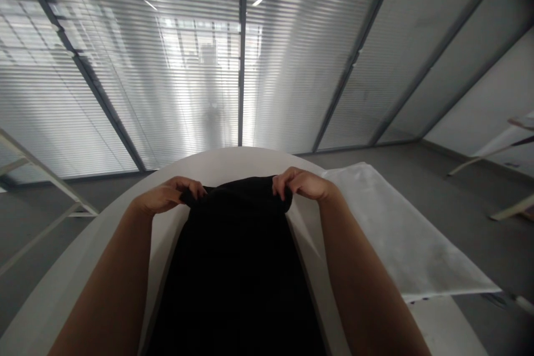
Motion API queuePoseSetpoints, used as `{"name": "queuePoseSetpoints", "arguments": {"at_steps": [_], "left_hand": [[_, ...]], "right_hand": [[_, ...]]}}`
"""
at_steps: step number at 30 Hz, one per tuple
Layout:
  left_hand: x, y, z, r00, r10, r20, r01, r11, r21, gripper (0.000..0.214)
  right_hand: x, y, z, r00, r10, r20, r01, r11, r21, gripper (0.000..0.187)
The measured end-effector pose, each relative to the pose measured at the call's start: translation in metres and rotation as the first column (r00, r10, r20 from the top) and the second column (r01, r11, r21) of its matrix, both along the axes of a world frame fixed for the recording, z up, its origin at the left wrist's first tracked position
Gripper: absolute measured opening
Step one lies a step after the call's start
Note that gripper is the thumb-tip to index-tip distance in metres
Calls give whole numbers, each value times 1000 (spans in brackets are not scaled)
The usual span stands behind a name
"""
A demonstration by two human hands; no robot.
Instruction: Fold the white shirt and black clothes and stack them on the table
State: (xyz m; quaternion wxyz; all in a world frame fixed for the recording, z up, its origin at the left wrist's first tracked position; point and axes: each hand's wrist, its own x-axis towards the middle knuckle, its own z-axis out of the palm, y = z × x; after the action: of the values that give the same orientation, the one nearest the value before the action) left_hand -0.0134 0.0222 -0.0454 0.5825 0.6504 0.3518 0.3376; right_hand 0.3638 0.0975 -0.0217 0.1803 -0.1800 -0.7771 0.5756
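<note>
A long piece of black cloth [237, 267] stretches from the bottom of the view toward the far side of a white table [225, 162]. My left hand [173, 194] is closed on the cloth's far left corner, with fingertips pinching the edge. At the far right corner, my right hand [302, 183] grips the same edge, fingers curled over a bunched bit of it. Between the two hands the far edge looks slightly raised and folded. Whether the cloth is a garment cannot be made out, as it is very dark.
A white folded cloth [400, 239] lies at the table's right side and hangs past its edge. To the left stands a pale metal frame [50, 178]. Glass panels with blinds [187, 94] rise beyond the table. Furniture legs [513, 208] show at the right.
</note>
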Motion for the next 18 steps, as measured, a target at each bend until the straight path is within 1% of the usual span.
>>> {"name": "queuePoseSetpoints", "arguments": {"at_steps": [3, 6, 8, 9, 10, 11, 12, 14, 15, 18], "left_hand": [[2, -1, 2, 998, 42, -40, -42, 999, -18, 17], [3, -1, 4, 993, 115, -38, -117, 991, -66, 15], [3, -2, 6, 988, 155, -4, -155, 982, -108, 19], [3, -2, 7, 985, 171, 12, -168, 977, -129, 20], [4, -3, 8, 982, 188, 17, -183, 972, -145, 19], [5, -3, 9, 977, 211, 9, -208, 966, -153, 17], [7, -2, 10, 971, 239, -16, -239, 959, -152, 14], [10, 0, 9, 946, 310, -94, -320, 939, -124, 15], [12, 1, 8, 926, 354, -131, -368, 925, -97, 19], [15, 9, -2, 858, 473, -203, -490, 871, -43, 29]], "right_hand": [[-3, -3, 6, 971, 9, 237, -11, 1000, 7, 26], [-6, -5, 7, 918, -29, 396, 39, 999, -18, 26], [-8, -5, 4, 871, -89, 482, 130, 990, -51, 20], [-10, -5, 2, 845, -138, 517, 202, 977, -69, 15], [-11, -5, 0, 813, -196, 548, 285, 955, -83, 11], [-12, -6, -3, 777, -253, 577, 369, 925, -91, 12], [-13, -6, -4, 736, -303, 606, 442, 892, -90, 17], [-16, -7, -6, 662, -363, 656, 536, 841, -75, 36], [-17, -7, -7, 644, -378, 665, 556, 828, -68, 47], [-21, -8, -9, 646, -431, 630, 581, 813, -39, 78]]}}
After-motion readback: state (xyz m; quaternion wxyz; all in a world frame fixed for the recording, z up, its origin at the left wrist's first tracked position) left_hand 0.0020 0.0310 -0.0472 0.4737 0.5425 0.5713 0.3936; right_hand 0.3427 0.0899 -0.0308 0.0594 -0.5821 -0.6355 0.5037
